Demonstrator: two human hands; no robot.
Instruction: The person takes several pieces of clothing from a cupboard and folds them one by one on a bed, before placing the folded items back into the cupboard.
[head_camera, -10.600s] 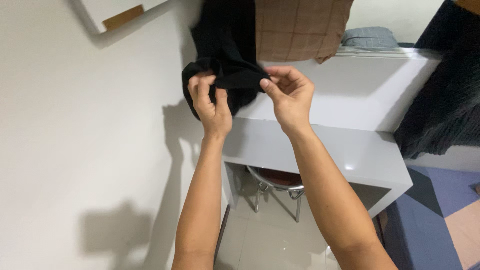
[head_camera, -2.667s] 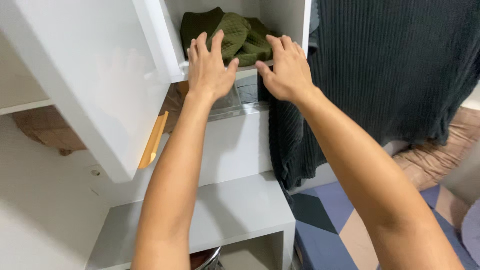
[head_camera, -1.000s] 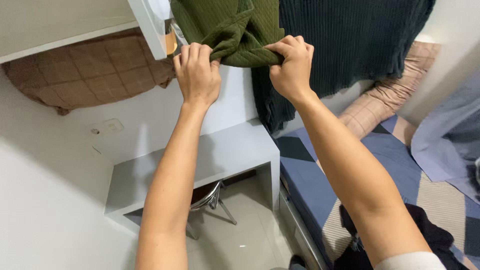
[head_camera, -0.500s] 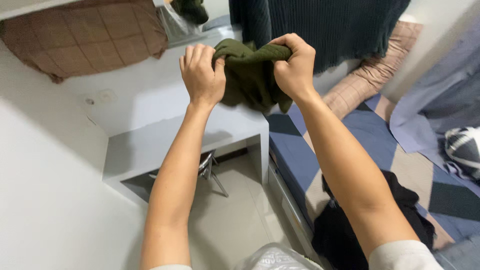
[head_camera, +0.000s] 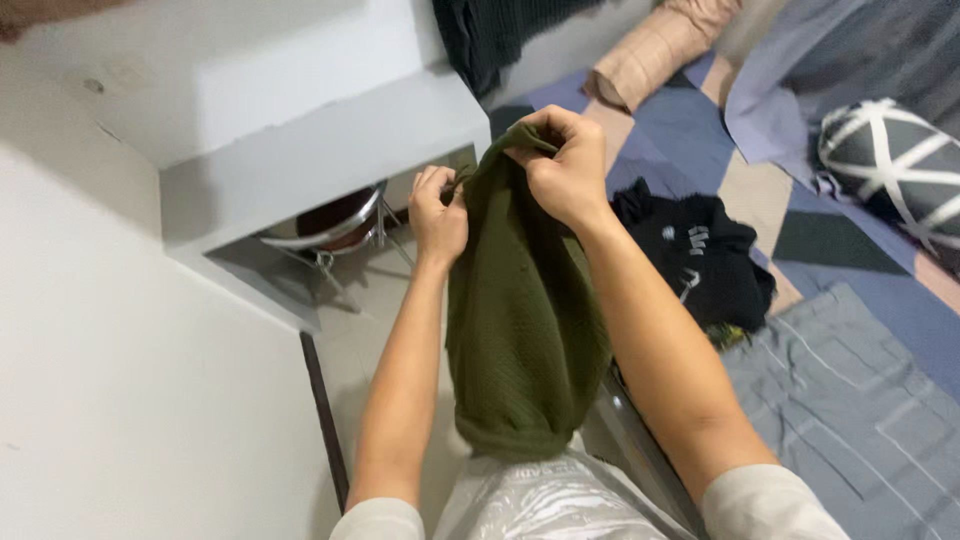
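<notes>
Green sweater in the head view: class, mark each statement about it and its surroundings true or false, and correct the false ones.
1. Both hands grip the green sweater at its top edge. True: left hand and right hand pinch it there.
2. The sweater lies flat on the bed. False: it hangs down between the arms.
3. A black garment lies on the bed to the right. True.
4. A stool stands on top of the white desk. False: it is tucked under it.

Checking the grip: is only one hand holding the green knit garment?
No: both the left hand and the right hand pinch the top edge of the green knit garment.
</notes>
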